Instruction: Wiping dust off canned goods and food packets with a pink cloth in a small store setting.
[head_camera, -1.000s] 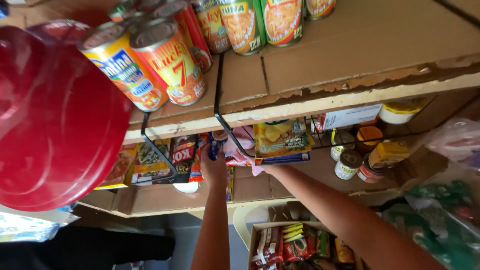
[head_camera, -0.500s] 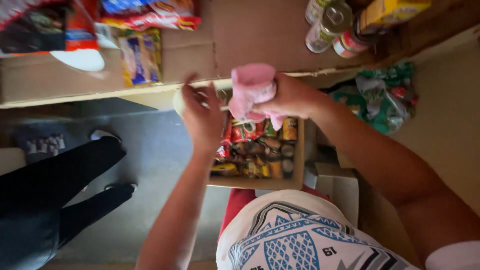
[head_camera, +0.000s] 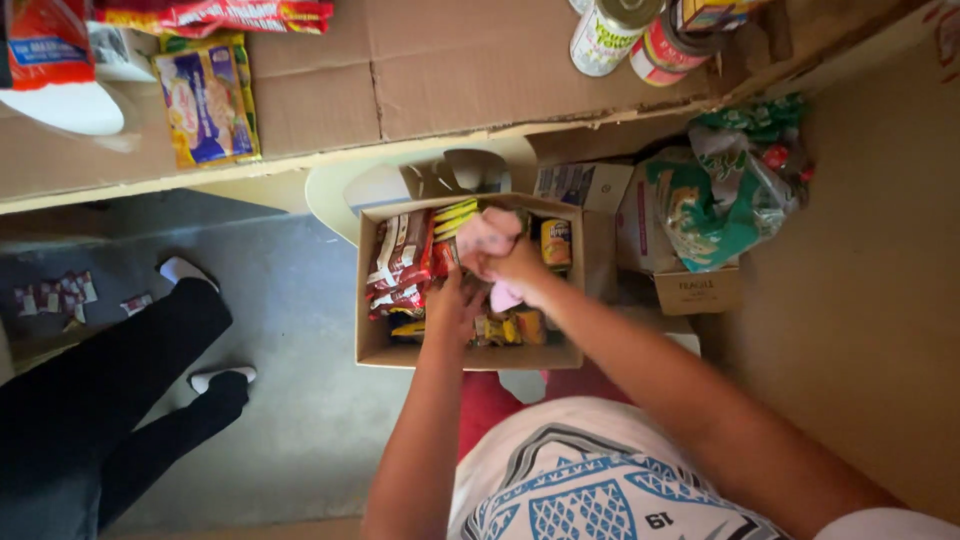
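Note:
I look down into an open cardboard box (head_camera: 372, 345) full of food packets and small cans. My right hand (head_camera: 522, 270) grips a pink packet (head_camera: 484, 238) just above the box's middle. Beside it, my left hand (head_camera: 452, 300) reaches in among the red and yellow packets (head_camera: 402, 262); what it holds, if anything, is hidden. A yellow can (head_camera: 556, 242) lies at the box's far right. Both forearms stretch forward over my white patterned shirt.
A cardboard-lined shelf (head_camera: 440, 75) runs overhead with snack packets (head_camera: 207, 100) and cans (head_camera: 612, 35). Another person's black-trousered legs (head_camera: 120, 390) stand on the grey floor at left. A green plastic bag (head_camera: 730, 190) sits on a smaller box (head_camera: 697, 290) to the right.
My view has dropped from the shelf down to the floor. Both hands came down from the shelf, the right one carrying the pink packet, and now sit in the box.

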